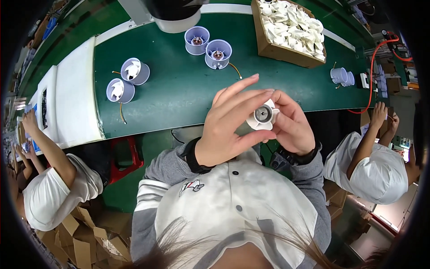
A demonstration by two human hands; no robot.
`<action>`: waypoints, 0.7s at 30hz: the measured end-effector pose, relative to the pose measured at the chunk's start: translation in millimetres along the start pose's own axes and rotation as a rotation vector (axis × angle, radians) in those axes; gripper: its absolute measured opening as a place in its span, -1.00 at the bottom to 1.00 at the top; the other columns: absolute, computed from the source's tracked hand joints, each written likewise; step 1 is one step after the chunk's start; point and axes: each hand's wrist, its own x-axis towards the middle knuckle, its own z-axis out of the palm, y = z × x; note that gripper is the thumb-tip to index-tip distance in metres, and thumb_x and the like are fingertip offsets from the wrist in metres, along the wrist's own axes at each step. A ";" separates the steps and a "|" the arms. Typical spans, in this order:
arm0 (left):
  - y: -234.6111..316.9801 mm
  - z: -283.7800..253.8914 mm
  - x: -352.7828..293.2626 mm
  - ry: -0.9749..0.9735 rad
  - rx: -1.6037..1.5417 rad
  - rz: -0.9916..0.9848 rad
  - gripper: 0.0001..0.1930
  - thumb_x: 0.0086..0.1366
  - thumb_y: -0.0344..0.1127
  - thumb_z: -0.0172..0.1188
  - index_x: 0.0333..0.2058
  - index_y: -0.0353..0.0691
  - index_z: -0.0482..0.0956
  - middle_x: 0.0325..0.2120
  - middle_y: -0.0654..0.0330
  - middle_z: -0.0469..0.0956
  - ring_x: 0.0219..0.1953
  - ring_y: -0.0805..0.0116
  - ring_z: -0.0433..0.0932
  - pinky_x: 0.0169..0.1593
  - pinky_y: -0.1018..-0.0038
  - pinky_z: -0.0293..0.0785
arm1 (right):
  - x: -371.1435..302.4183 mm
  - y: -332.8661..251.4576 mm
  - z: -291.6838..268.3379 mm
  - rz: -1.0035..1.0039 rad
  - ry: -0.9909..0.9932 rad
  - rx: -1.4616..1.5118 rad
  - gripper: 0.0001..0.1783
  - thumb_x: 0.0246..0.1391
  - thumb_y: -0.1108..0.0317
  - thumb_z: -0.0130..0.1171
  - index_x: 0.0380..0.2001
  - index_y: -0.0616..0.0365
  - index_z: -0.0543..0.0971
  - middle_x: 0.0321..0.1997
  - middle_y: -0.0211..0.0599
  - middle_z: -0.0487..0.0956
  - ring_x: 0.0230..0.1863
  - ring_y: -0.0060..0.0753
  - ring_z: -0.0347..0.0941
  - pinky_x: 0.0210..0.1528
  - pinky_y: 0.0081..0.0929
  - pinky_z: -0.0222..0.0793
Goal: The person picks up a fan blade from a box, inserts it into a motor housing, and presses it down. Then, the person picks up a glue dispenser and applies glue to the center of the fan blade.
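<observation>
A small white fan impeller is held in front of my chest, just off the table's near edge, its hollow hub turned up toward me. A thin shaft shows in the middle of the hub. My right hand pinches the impeller from the right, fingers behind it and thumb at its rim. Around its left side curves my left hand, with fingers stretched out and thumb apart below the blades. Whether the left fingertips touch the blades I cannot tell.
On the green table stand two lilac housings with copper-coloured centres and two with white impellers. A cardboard box of white impellers is at the back. A dark cylindrical device overhangs. Co-workers sit on both sides.
</observation>
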 end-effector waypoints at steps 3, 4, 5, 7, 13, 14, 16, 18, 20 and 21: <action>-8.2 5.7 -9.3 0.047 -0.192 -0.032 -0.24 -0.13 -0.30 0.47 0.09 -0.31 0.35 0.09 -0.14 0.34 0.14 -0.06 0.35 0.13 0.22 0.30 | -0.3 11.6 3.1 -0.025 -0.012 0.105 -0.58 0.09 0.25 0.15 -0.07 0.21 0.30 -0.17 -0.28 0.48 -0.15 -0.44 0.48 -0.16 -0.48 0.47; -9.7 6.6 -11.2 0.073 -0.286 -0.049 -0.22 -0.13 -0.30 0.48 0.11 -0.31 0.33 0.10 -0.14 0.34 0.14 -0.04 0.35 0.13 0.22 0.30 | -1.4 19.5 7.5 -0.093 0.023 0.094 -0.56 0.10 0.28 0.14 -0.02 0.22 0.29 -0.12 -0.25 0.47 -0.11 -0.41 0.47 -0.12 -0.46 0.46; -7.9 7.6 -12.4 0.074 -0.282 -0.049 -0.22 -0.13 -0.30 0.48 0.11 -0.31 0.33 0.10 -0.14 0.34 0.14 -0.04 0.35 0.13 0.22 0.30 | -2.2 27.0 11.2 -0.160 0.056 0.083 -0.54 0.12 0.31 0.13 0.03 0.23 0.27 -0.07 -0.21 0.46 -0.08 -0.37 0.46 -0.08 -0.43 0.44; 3.9 12.3 -14.8 0.133 -0.416 -0.219 -0.23 -0.14 -0.33 0.49 0.09 -0.31 0.35 0.07 -0.14 0.38 0.18 0.00 0.32 0.16 0.23 0.28 | -2.2 36.5 7.5 -0.222 0.087 0.074 -0.52 0.14 0.34 0.12 0.08 0.24 0.26 -0.02 -0.18 0.45 -0.05 -0.34 0.45 -0.04 -0.41 0.42; 1.2 13.4 -12.6 0.244 -0.444 -0.319 -0.31 -0.15 -0.37 0.48 0.02 -0.33 0.42 0.01 -0.10 0.45 0.23 0.03 0.25 0.19 0.25 0.26 | 8.8 48.9 -18.9 -0.257 -0.042 -0.034 -0.36 0.06 0.17 0.16 0.13 0.26 0.21 -0.04 -0.07 0.45 -0.11 -0.21 0.46 -0.14 -0.30 0.44; -3.2 11.0 -12.0 0.190 -0.377 -0.296 -0.31 -0.15 -0.37 0.48 0.03 -0.32 0.42 0.04 -0.08 0.44 0.24 0.03 0.24 0.19 0.25 0.25 | 12.2 49.5 -20.6 -0.253 -0.066 0.004 -0.35 0.06 0.17 0.17 0.13 0.26 0.21 -0.04 -0.06 0.45 -0.11 -0.20 0.46 -0.13 -0.28 0.44; -12.5 7.0 -11.1 0.082 -0.242 -0.253 -0.30 -0.14 -0.38 0.48 0.04 -0.32 0.41 0.08 -0.04 0.40 0.26 0.03 0.21 0.20 0.24 0.24 | 20.0 49.9 -23.1 -0.248 -0.102 0.031 -0.39 0.07 0.23 0.16 0.13 0.26 0.22 0.00 -0.09 0.43 -0.05 -0.22 0.44 -0.07 -0.30 0.42; -21.6 5.9 -11.4 0.098 -0.238 -0.248 -0.32 -0.13 -0.38 0.47 0.03 -0.32 0.41 0.09 -0.02 0.40 0.25 0.04 0.22 0.19 0.26 0.25 | 26.6 50.7 -24.8 -0.247 -0.162 0.086 -0.46 0.10 0.37 0.14 0.12 0.25 0.24 0.06 -0.14 0.41 0.05 -0.25 0.40 0.05 -0.32 0.38; -27.8 5.3 -13.6 0.120 -0.239 -0.232 -0.35 -0.10 -0.38 0.45 0.02 -0.32 0.42 0.10 0.02 0.40 0.24 0.06 0.24 0.18 0.29 0.27 | 31.5 55.2 -25.1 -0.235 -0.112 0.018 -0.46 0.10 0.30 0.14 0.11 0.24 0.25 0.02 -0.16 0.42 -0.02 -0.26 0.40 -0.02 -0.33 0.38; -29.1 4.6 -14.5 0.124 -0.234 -0.233 -0.35 -0.10 -0.38 0.45 0.02 -0.32 0.42 0.10 0.02 0.40 0.24 0.06 0.24 0.18 0.29 0.27 | 34.5 57.6 -25.3 -0.229 -0.058 -0.052 -0.44 0.10 0.24 0.13 0.11 0.23 0.25 -0.03 -0.18 0.43 -0.10 -0.27 0.40 -0.08 -0.33 0.37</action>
